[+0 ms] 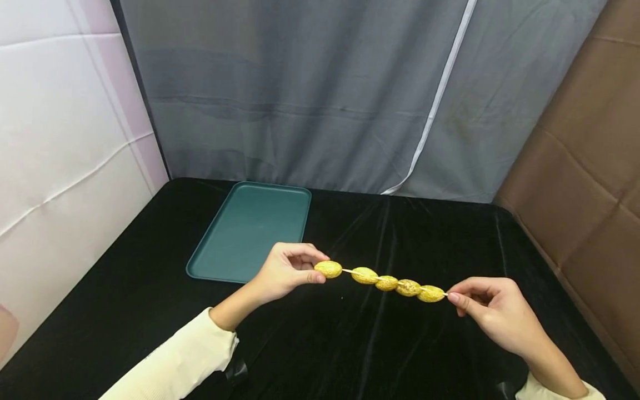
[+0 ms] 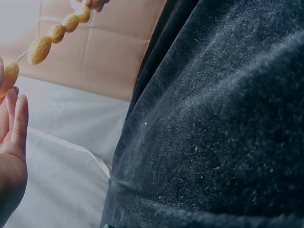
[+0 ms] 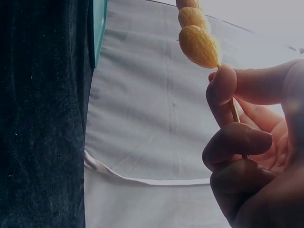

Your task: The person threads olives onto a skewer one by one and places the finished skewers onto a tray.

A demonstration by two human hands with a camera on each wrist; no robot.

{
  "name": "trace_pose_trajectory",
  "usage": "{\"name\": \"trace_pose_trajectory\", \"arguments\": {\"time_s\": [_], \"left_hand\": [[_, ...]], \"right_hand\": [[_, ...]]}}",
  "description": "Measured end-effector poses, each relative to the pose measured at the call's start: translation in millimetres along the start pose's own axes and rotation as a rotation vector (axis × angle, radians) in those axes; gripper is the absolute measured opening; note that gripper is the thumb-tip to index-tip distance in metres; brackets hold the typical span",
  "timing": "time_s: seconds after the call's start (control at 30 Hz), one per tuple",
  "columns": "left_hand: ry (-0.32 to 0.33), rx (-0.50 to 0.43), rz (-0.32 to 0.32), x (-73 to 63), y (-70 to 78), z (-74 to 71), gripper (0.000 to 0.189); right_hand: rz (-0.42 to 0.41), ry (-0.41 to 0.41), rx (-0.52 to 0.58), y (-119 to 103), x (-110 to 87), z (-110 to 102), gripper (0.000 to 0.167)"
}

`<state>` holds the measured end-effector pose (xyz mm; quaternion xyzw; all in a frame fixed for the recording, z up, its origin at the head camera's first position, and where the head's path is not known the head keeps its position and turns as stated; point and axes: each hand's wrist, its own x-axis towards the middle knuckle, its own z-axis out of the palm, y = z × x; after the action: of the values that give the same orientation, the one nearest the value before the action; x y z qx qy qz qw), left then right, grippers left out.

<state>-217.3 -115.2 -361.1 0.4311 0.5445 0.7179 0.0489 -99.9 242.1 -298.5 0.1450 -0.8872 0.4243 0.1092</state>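
A thin wooden skewer runs level between my two hands above the black cloth, with several yellow, wrinkled oval pieces bunched together along it. My right hand pinches the skewer's right end between thumb and forefinger, and its other fingers curl round the stick in the right wrist view. At the left end, my left hand holds a yellow oval piece between thumb and fingers. A short length of bare stick shows between that piece and the bunch. The far tip is hidden by the left-hand piece.
A dark green tray lies on the black-covered table at the back left, partly behind my left hand. Grey curtain stands behind the table, with a white panel on the left and a brown one on the right.
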Motion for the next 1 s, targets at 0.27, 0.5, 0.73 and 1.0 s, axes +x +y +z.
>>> {"name": "trace_pose_trajectory", "arguments": {"time_s": [0.27,0.5,0.73,1.0], "left_hand": [[0.031,0.134,0.013,1.7,4.1,0.8,0.032],[0.040,0.157,-0.012,1.3,8.5,1.8,0.029],[0.040,0.093,-0.021,2.3,5.1,1.0,0.029],[0.008,0.099,-0.058,2.8,3.2,1.1,0.028]], "right_hand": [[-0.007,0.008,-0.013,0.4,-0.7,-1.1,0.021],[0.000,0.019,-0.018,-1.4,-0.4,-1.0,0.022],[-0.012,0.051,-0.046,-2.8,-0.4,1.6,0.022],[-0.063,0.114,-0.111,-2.4,-2.1,3.0,0.026]]}}
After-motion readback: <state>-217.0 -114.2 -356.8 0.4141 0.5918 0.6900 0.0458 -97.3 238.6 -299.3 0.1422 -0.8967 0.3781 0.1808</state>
